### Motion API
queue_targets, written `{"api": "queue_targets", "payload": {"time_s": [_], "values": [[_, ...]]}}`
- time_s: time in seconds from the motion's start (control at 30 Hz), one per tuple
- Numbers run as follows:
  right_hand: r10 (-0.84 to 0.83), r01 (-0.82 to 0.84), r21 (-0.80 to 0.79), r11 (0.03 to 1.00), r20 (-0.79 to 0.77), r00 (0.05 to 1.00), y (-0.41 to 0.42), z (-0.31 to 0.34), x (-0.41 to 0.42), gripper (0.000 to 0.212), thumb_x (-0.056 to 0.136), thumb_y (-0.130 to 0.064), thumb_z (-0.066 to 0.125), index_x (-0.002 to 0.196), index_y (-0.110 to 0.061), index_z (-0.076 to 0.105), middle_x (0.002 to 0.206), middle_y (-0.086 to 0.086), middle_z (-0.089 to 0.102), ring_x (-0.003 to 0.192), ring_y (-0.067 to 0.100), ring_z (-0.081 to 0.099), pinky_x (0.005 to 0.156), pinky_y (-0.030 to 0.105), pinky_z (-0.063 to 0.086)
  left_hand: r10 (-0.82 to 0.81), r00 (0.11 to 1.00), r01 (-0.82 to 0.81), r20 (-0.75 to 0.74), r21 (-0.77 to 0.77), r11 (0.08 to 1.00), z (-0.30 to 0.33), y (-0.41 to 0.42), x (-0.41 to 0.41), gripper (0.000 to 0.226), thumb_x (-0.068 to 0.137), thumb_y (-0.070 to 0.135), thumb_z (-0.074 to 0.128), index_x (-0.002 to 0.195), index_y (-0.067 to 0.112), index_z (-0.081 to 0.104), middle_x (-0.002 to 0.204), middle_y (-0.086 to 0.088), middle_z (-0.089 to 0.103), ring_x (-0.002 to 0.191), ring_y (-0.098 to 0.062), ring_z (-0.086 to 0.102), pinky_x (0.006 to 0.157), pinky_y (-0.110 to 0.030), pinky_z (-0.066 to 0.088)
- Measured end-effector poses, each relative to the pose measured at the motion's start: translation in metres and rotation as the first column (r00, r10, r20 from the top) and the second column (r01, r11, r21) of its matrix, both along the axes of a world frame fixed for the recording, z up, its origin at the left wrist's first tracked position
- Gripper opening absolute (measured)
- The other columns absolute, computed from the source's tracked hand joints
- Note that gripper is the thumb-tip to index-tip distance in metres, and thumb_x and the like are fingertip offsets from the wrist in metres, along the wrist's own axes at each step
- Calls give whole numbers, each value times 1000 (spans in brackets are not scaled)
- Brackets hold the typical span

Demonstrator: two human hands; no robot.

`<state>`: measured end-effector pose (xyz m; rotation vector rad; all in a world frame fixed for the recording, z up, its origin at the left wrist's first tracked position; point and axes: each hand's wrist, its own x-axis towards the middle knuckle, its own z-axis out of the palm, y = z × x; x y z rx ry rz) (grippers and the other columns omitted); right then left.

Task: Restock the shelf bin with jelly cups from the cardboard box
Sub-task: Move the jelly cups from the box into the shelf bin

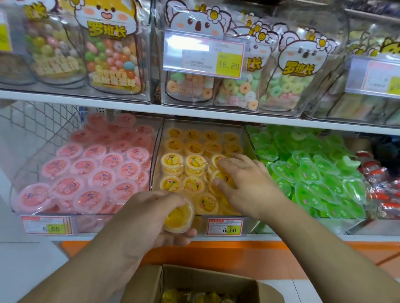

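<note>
The left hand (158, 213) grips a yellow jelly cup (178, 218) at the front edge of the middle bin (244, 135), fingers curled over its top; it is probably held ready as the next one to go in. The right hand (244, 183) lies inside the bin with fingers spread and fairly straight on the cups (192, 162) at the right front, likely pressing them into place or making a gap; whether it pinches one I cannot tell. Cups in the bin lie lid-up in stacked rows, so labels face the shopper. The box (255, 294) sits open just below the shelf, with more cups inside, close for short reaches. Pink cups (84, 171) fill the bin to the left and green packs (311, 168) the one to the right.
</note>
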<state>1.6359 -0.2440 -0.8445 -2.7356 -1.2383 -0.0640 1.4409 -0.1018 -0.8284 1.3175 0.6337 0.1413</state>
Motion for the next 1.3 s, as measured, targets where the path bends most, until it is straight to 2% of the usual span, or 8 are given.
{"api": "queue_targets", "payload": {"time_s": [0.13,0.47,0.67,0.87,0.97,1.1,1.2,1.3], "values": [[-15,15,-78,997,-2,1000,5,0,-2,65,106,-61,29,165,-36,18,171,-13,24,161,20,5,129,45,5,1,1000,-1,-9,4,1000,-1,1,0,20,98,18,66,102,0,74,93,-26,76,84,-43,77,75,-48,61],[7,-11,-94,996,-40,999,11,2,-5,60,106,-62,30,161,-40,26,172,-15,20,161,21,4,130,47,3,7,1000,-8,-17,-1,1000,-2,1,-1,20,98,18,66,105,1,73,93,-27,76,83,-43,77,73,-46,60],[-1,-8,-111,994,-78,997,12,2,-5,62,106,-63,29,163,-41,20,173,-16,15,161,21,0,130,50,3,4,1000,-4,-3,-13,1000,0,-2,-3,21,99,17,64,105,-1,72,93,-29,75,86,-44,77,79,-49,59],[15,-22,-58,998,-107,994,9,4,-3,65,105,-59,39,164,-38,20,173,-14,17,161,20,2,130,48,6,-11,1000,12,20,-29,1000,2,-3,-4,23,99,21,64,109,1,71,93,-27,76,88,-43,77,86,-53,59],[42,-38,34,999,-123,991,5,7,-3,63,105,-52,47,162,-33,29,170,-13,26,159,19,11,129,46,12,-2,999,4,45,-49,999,3,-3,-3,23,100,20,63,111,2,69,94,-26,76,89,-44,76,81,-49,58],[137,-48,365,930,-223,965,-3,15,-16,43,98,-26,66,140,-31,59,147,-12,55,140,11,44,118,42,37,5,995,4,103,-81,997,6,0,-2,23,104,16,55,114,2,69,101,-29,75,91,-47,75,84,-51,58],[332,-59,536,842,-430,839,-10,20,-35,40,87,-14,73,123,-31,69,125,-14,67,122,9,60,102,42,51,10,989,10,151,-129,992,9,1,-1,25,106,15,49,117,2,68,107,-26,75,95,-48,74,88,-53,58],[448,-140,550,823,-478,756,-12,26,-52,38,86,-12,82,119,-29,71,117,-13,71,118,13,65,94,40,55,18,980,15,198,-165,986,9,0,0,27,106,14,48,115,0,69,112,-29,72,97,-45,74,89,-55,59]]}}
